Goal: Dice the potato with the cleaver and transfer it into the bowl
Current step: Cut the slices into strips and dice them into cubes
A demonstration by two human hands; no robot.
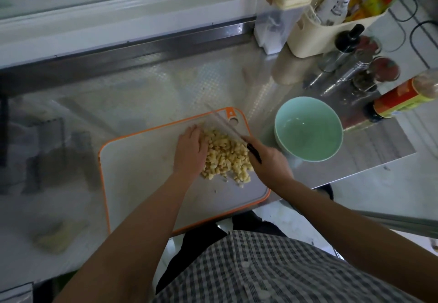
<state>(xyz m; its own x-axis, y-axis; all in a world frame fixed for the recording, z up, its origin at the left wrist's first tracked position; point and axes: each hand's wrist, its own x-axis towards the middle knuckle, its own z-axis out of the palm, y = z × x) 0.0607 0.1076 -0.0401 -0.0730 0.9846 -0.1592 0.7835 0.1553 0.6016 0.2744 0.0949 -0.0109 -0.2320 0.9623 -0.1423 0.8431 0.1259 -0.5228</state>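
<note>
A pile of diced yellow potato (pixel 226 157) lies on the right part of a white cutting board with an orange rim (pixel 142 167). My left hand (pixel 190 152) rests flat against the pile's left side, fingers straight. My right hand (pixel 270 160) grips the cleaver's black handle; the cleaver blade (pixel 222 122) stands tilted along the pile's right side. An empty pale green bowl (pixel 308 128) sits just right of the board on the metal counter.
Bottles, glass jars and a cream holder with packets (pixel 331 32) crowd the back right of the counter. A red-labelled bottle (pixel 400 100) lies right of the bowl. The counter edge runs close to the board's front right.
</note>
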